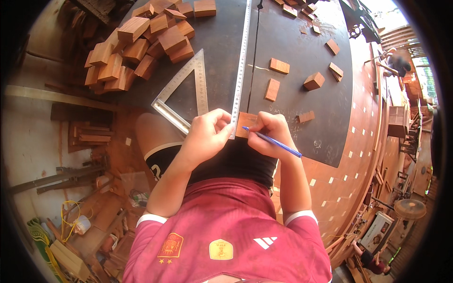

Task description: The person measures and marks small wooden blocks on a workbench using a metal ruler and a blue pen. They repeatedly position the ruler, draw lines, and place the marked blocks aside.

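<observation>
My left hand (pixel 206 136) pinches the near end of a long pale metal ruler (pixel 241 70), which runs away from me across the dark tabletop. Against the ruler's right side lies a reddish-brown wooden block (pixel 247 119) at the table's near edge. A blue pen (pixel 281 144) is gripped in my right hand (pixel 272 133), its tip at the block's upper face close to the ruler. Just left of my left hand rests a metal set square (pixel 201 80), its thick edge towards me. My fingers partly hide the block.
A heap of wooden blocks (pixel 134 52) covers the table's far left. Loose blocks lie to the right, including an upright one (pixel 314 81) and a flat one (pixel 272 89). Chalk-like marks show on the dark tabletop (pixel 325 141). Other people (pixel 401 62) are far off right, near a fan (pixel 409 209).
</observation>
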Demonstrator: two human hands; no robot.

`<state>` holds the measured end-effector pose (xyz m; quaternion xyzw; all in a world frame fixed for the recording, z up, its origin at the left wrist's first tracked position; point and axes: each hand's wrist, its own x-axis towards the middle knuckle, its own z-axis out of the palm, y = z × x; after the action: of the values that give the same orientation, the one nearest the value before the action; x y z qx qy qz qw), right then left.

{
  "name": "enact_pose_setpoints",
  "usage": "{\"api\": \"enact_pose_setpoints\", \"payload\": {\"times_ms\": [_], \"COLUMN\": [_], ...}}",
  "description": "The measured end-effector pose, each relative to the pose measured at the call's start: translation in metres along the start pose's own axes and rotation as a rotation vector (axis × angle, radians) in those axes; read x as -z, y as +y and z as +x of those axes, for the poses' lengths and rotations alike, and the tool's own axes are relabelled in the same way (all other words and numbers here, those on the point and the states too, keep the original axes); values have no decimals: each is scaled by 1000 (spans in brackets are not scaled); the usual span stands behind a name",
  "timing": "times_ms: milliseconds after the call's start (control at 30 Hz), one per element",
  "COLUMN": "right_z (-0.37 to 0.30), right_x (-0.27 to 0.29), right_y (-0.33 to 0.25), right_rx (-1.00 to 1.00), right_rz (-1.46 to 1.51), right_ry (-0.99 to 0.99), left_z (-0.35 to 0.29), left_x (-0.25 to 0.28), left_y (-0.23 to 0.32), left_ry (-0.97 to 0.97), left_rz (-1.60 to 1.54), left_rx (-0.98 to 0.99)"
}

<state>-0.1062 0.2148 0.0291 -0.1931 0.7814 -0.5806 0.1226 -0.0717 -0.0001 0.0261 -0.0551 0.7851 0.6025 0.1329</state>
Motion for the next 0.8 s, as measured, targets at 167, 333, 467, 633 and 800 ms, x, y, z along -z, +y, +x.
{"api": "enact_pose_setpoints", "payload": {"times_ms": [167, 333, 467, 633, 800], "right_z": [3, 4, 5, 5, 4], "right_x": [-2, -3, -5, -6, -6], "right_y": [0, 4, 2, 5, 6], "right_rx": [0, 40, 68, 80, 81], "right_rz": [-21, -39, -28, -33, -39], "right_ry": [-3, -6, 7, 18, 18], "left_z": [-1, 0, -1, 0, -1], "left_x": [1, 0, 0, 0, 0], "left_y": [6, 2, 2, 0, 1], "left_ry": [-6, 0, -8, -6, -4], "left_rz": [3, -25, -35, -4, 7], "left_rx": [21, -13, -19, -39, -23]}}
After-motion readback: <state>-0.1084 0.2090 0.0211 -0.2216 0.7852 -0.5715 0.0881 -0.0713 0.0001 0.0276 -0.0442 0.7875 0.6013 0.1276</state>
